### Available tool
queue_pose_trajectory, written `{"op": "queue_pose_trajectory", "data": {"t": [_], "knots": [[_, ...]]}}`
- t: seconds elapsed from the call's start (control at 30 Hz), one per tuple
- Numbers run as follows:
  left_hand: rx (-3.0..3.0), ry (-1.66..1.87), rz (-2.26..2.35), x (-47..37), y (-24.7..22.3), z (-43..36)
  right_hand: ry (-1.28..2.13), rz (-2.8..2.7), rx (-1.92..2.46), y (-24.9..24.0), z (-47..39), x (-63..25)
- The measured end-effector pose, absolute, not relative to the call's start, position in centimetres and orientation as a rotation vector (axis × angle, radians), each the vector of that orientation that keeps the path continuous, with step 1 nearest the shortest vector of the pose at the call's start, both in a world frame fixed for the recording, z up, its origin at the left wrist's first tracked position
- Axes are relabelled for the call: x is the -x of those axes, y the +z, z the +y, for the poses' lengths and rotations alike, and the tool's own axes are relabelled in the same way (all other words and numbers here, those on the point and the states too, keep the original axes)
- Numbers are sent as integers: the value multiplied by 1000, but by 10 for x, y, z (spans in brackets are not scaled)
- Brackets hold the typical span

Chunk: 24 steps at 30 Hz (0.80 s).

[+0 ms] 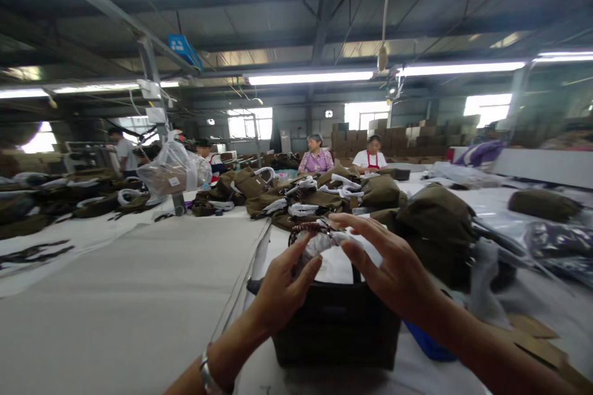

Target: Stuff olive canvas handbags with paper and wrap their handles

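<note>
A dark olive fabric bag [336,327] stands upright on the table right in front of me. Its top carries a handle in crinkled white wrapping [316,245], with a brown braided strap [303,229] beside it. From the left, my left hand [285,281] has its thumb and fingers curved around the wrapped handle. My right hand [386,259] reaches in from the other side, its thumb and forefinger on either side of the handle's right end. The exact contact of the right fingertips is hard to see. White material [336,265] shows behind the bag's top edge.
Several olive bags with white-wrapped handles [303,210] are heaped ahead. A larger olive bag [435,228] stands close on my right, near a blue object [428,342] and cardboard pieces [532,339]. White sheeting [139,296] covers the table at left. Co-workers [316,160] sit beyond the heap.
</note>
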<state>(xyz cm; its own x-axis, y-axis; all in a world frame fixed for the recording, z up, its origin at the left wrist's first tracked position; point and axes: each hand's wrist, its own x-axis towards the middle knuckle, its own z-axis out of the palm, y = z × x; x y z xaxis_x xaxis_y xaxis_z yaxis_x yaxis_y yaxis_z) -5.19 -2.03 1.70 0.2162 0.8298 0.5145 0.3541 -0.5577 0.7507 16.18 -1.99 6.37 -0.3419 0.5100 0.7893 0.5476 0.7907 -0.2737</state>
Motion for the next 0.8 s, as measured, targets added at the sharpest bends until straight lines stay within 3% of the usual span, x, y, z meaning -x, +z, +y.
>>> {"op": "queue_pose_trajectory", "data": {"t": [0.2,0.37,0.67,0.8], "knots": [[-2092,1368,1062,41,23,-20,-100,-2323,1154,111,4,-141],[-2140,1380,1048,41,26,-20,138,-2189,950,105,12,-150],[-2207,1423,1117,45,11,-10,797,-893,670,6,-15,-169],[-2145,1438,1119,46,9,-6,1016,-644,752,-52,-43,-164]]}}
